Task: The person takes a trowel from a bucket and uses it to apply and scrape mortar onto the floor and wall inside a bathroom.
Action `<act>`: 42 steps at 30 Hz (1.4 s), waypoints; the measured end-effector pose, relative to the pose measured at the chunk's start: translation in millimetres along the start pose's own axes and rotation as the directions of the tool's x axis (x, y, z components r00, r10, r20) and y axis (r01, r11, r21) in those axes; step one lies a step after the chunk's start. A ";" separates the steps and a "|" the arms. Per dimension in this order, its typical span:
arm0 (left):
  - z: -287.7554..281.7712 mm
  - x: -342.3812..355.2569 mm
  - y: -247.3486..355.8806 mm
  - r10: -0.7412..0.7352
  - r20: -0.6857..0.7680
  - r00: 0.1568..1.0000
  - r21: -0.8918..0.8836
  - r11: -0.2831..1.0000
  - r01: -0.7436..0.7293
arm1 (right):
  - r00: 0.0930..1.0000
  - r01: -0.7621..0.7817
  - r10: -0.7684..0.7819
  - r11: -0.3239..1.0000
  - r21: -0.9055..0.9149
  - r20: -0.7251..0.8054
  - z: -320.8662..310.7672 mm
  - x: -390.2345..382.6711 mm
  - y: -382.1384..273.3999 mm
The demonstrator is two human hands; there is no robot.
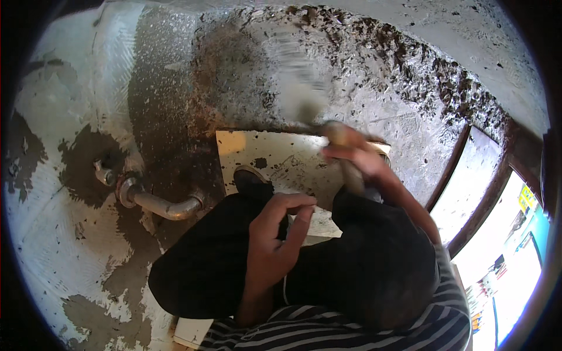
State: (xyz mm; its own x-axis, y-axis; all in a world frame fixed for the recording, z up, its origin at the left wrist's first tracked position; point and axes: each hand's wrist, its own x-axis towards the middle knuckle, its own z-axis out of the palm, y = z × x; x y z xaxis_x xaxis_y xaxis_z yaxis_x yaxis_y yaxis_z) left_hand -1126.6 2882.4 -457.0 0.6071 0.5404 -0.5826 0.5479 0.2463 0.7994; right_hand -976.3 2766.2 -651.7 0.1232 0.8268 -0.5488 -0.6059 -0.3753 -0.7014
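Note:
My right hand [357, 155] is closed round the pale handle of a trowel [301, 96]. Its flat grey blade is smeared by motion and reaches up over rough, mottled grey mortar [246, 76]. Above my lap is my left hand [278, 228], with thumb and forefinger pinched together at their tips. Whether something small lies in that pinch I cannot make out. Beneath both hands is a white board [234, 143] specked with dark splashes, and one of my shoes [249, 175] rests on it.
A bent metal pipe [170, 206] with a valve [104, 174] beside it comes out of the patchy wall at the left. Lumpy dark mortar [421, 64] runs along the far right. A bright doorway [509, 251] stands at the lower right, behind a dark frame.

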 end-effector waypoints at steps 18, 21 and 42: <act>7.4 4.7 -14.7 -0.070 -0.261 0.963 0.017 0.997 0.077 | 0.974 -0.053 0.115 0.953 0.299 -0.195 -61.7 41.8 -19.8; 21.4 7.9 -9.6 -0.008 -0.147 0.989 0.090 0.996 0.021 | 0.961 -0.016 0.083 0.969 0.246 -0.263 -74.0 -1.3 0.0; 25.8 9.6 -6.7 -0.072 -0.151 0.986 0.085 0.993 0.085 | 0.893 0.158 -0.313 0.891 0.426 0.324 -17.9 105.5 4.1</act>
State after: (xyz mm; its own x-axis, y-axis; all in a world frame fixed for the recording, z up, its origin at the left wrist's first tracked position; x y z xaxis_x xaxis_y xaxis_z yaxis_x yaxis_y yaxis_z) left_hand -1109.5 2865.1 -471.7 0.4721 0.6367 -0.6097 0.6445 0.2225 0.7315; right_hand -951.7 2844.4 -720.6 0.0451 0.9914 -0.1232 -0.8552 -0.0254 -0.5176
